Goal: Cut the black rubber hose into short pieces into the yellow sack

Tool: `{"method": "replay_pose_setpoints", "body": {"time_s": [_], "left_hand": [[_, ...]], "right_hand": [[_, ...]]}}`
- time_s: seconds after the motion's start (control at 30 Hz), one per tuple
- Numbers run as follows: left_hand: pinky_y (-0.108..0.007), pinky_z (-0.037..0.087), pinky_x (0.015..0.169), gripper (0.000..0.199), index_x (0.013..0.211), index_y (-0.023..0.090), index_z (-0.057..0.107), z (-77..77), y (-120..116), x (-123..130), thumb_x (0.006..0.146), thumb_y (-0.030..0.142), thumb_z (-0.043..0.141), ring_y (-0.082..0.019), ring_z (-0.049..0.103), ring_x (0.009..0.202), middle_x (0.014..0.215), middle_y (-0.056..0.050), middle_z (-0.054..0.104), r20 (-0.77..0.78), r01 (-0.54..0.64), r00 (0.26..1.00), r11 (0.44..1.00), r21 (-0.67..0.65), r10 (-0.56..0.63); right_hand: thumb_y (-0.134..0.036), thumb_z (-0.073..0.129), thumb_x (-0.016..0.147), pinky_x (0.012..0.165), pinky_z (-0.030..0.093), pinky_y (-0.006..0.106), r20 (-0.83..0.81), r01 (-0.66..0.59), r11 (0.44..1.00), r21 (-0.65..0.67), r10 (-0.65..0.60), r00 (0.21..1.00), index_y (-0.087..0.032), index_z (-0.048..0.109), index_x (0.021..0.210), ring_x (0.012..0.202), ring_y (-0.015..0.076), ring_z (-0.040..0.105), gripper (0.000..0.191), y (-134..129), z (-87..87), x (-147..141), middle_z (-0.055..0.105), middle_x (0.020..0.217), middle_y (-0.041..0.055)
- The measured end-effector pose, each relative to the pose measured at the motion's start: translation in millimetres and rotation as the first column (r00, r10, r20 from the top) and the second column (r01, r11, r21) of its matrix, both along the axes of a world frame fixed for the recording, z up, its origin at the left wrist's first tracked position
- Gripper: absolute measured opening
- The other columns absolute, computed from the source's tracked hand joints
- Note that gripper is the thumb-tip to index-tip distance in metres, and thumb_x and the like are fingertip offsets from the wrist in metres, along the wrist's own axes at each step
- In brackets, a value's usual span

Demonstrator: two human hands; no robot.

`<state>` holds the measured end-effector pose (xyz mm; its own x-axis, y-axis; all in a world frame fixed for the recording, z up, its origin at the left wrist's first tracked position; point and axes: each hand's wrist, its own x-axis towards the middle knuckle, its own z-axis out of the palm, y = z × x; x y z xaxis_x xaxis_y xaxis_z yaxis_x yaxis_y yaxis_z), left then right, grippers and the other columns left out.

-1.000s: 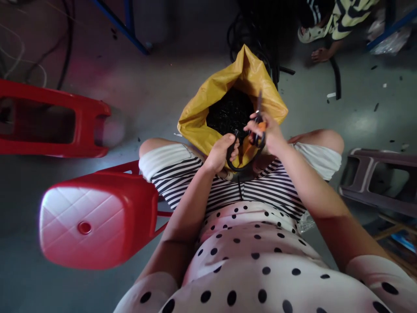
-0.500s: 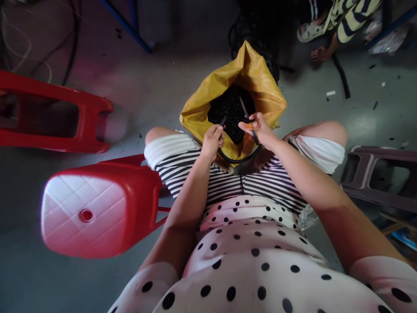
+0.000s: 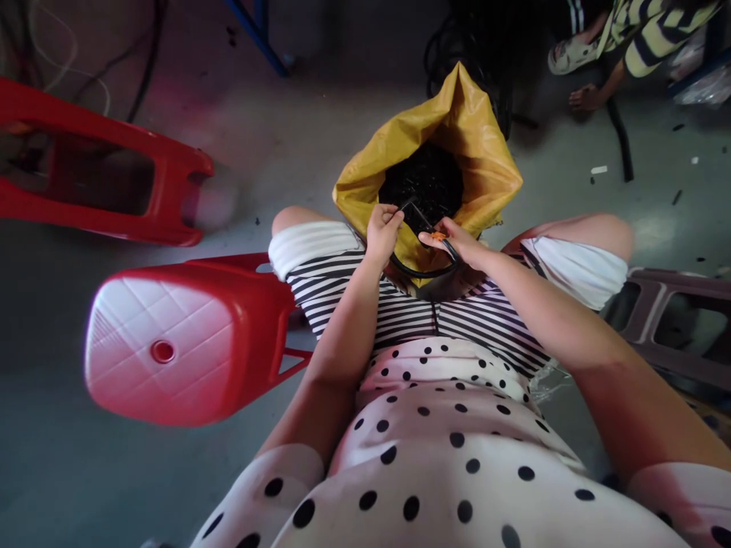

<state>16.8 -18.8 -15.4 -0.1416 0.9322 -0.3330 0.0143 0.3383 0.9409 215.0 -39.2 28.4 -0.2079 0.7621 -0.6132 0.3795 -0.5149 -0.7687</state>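
My left hand point(image 3: 382, 230) is closed, with the fingertips pinching a thin black strip or tube whose end point(image 3: 407, 203) sticks out toward the right. In my right hand point(image 3: 457, 241) is a pair of scissors with orange on the handle point(image 3: 438, 236); its dark blade point(image 3: 422, 218) points up and left, close to the strip's end. Whether the blades touch the strip I cannot tell. A black tube point(image 3: 426, 272) curves below both hands, between them. Beneath the hands stands a yellow sack point(image 3: 371, 167), its mouth wide, holding many small black pieces point(image 3: 426, 179).
On the left are a red stool point(image 3: 163, 350) and another red stool point(image 3: 183, 164) lying on its side. A grey-brown stool point(image 3: 651, 304) is at the right. Another person's hand point(image 3: 586, 97) rests near a black tube point(image 3: 621, 141) on the floor.
The scissors' blade has swung left and my hands have come closer, bringing blade and strip end together. The whole view has shifted slightly, with the sack now further right.
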Motion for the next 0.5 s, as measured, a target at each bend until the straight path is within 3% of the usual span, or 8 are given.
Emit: {"method": "replay_pose_setpoints", "body": {"time_s": [0.2, 0.37, 0.5], "left_hand": [[-0.022, 0.041, 0.058, 0.019, 0.098, 0.023, 0.060, 16.8, -5, 4, 0.094, 0.026, 0.078, -0.011, 0.053, 0.061, 0.072, 0.003, 0.062, 0.060, 0.037, 0.998, 0.996, -0.084, -0.032], [-0.023, 0.047, 0.064, 0.020, 0.095, 0.022, 0.064, 16.3, -6, 6, 0.088, 0.025, 0.082, -0.014, 0.063, 0.071, 0.076, 0.001, 0.067, 0.040, 0.124, 0.992, 0.989, -0.081, -0.121], [-0.022, 0.046, 0.064, 0.015, 0.095, 0.020, 0.064, 16.1, -6, 6, 0.089, 0.017, 0.077, -0.012, 0.063, 0.069, 0.076, 0.000, 0.069, 0.028, 0.143, 0.990, 0.987, -0.078, -0.141]], "right_hand": [[-0.077, 0.091, 0.073, 0.048, 0.042, 0.024, -0.096, 0.044, 0.998, -0.046, -0.048, 0.994, -0.025, 0.051, 0.096, 0.061, 0.0125, 0.057, 0.070, -2, 0.1, -4, 0.060, 0.075, -0.0037], [-0.078, 0.089, 0.076, 0.043, 0.040, 0.024, -0.064, 0.060, 0.994, -0.086, -0.066, 0.996, -0.026, 0.049, 0.094, 0.056, 0.0124, 0.056, 0.068, -4, -1.4, -10, 0.058, 0.070, -0.0049], [-0.080, 0.084, 0.081, 0.038, 0.033, 0.024, -0.039, 0.040, 0.999, -0.014, -0.041, 0.998, -0.027, 0.046, 0.088, 0.049, 0.0115, 0.049, 0.066, -10, -2.4, -12, 0.048, 0.060, -0.0067]]}}
